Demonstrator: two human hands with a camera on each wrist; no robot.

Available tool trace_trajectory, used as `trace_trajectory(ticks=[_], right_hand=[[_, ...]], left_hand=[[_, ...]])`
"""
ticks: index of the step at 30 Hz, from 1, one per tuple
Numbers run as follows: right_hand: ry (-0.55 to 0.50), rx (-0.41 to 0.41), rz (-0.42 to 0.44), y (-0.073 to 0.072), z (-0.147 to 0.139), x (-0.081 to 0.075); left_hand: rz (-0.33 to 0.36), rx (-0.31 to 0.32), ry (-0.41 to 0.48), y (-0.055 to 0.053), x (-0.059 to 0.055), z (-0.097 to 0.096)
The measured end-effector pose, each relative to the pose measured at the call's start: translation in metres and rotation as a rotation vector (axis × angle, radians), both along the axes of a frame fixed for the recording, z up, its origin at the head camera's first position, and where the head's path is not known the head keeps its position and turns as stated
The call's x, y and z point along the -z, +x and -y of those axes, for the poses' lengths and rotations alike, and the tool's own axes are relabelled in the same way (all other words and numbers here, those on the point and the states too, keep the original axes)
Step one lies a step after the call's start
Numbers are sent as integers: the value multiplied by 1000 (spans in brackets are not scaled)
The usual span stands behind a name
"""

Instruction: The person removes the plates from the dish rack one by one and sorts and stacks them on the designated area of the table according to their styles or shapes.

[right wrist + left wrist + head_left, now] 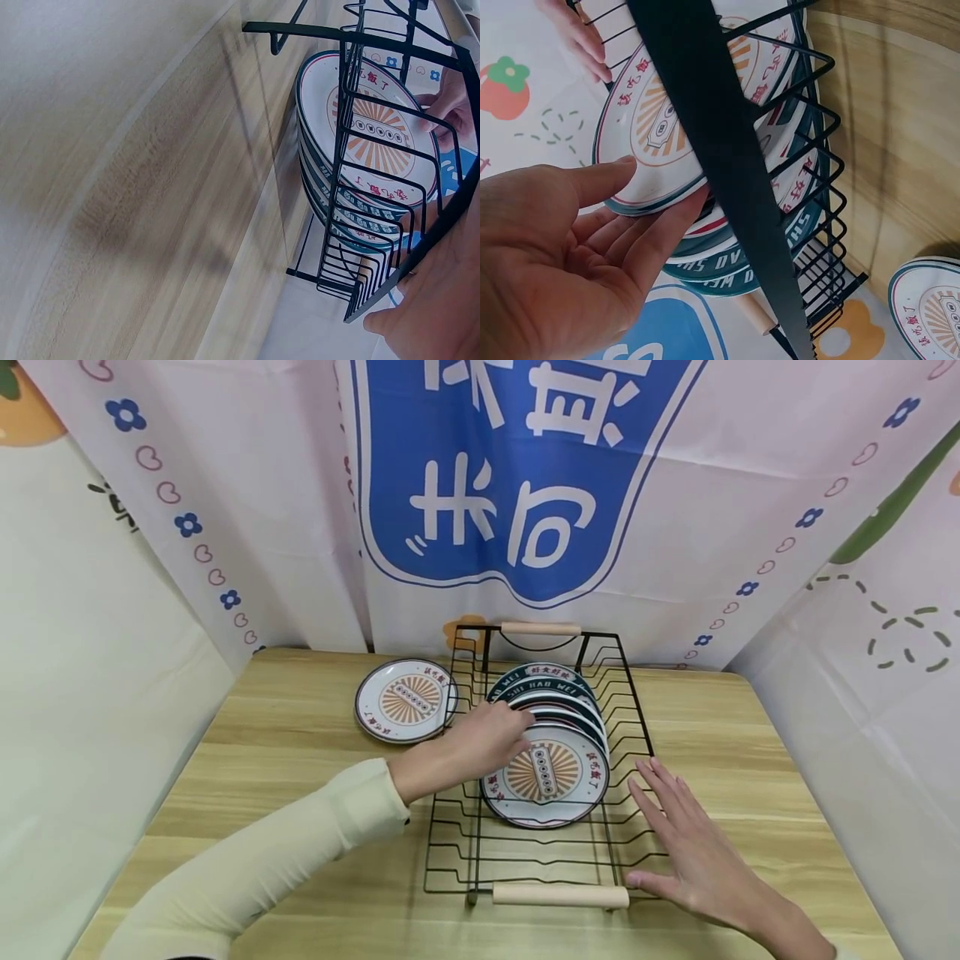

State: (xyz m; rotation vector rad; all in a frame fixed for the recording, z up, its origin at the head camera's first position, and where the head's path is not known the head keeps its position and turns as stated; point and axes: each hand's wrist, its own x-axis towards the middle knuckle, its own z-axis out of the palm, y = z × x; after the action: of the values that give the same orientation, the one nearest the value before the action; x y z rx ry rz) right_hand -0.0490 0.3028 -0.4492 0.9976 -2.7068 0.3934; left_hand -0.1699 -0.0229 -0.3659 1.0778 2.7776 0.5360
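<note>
A white plate (543,772) with an orange sunburst and red lettering stands at the front of a row in a black wire dish rack (558,895). My left hand (483,739) pinches its upper rim; in the left wrist view the thumb lies on its printed face and the fingers are behind it. Several more plates stand close behind, the rear ones showing a dark green band (543,685) with white letters. My right hand (693,852) rests at the rack's right side, fingers straight and spread, thumb near the front wooden handle.
Left of the rack, another sunburst plate (405,702) lies flat on the wood-grain table (300,760), close to the rack's wires. A second wooden handle (542,628) is at the rack's back. Behind the table hangs a printed curtain (285,510).
</note>
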Motion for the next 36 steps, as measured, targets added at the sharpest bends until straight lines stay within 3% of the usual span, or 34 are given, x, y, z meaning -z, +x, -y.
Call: trace_trajectory(ticks=[13,24,31,36], right_hand=[[-18,-6,1,1,1,1],[-18,-6,15,1,1,1],[-18,3,27,2,2,0],[-20,-6,13,1,2,-1]], left_hand=[[-18,-3,16,-1,4,0],[51,36,67,5,12,7],[16,50,72,8,12,13],[-19,2,94,12,6,19]])
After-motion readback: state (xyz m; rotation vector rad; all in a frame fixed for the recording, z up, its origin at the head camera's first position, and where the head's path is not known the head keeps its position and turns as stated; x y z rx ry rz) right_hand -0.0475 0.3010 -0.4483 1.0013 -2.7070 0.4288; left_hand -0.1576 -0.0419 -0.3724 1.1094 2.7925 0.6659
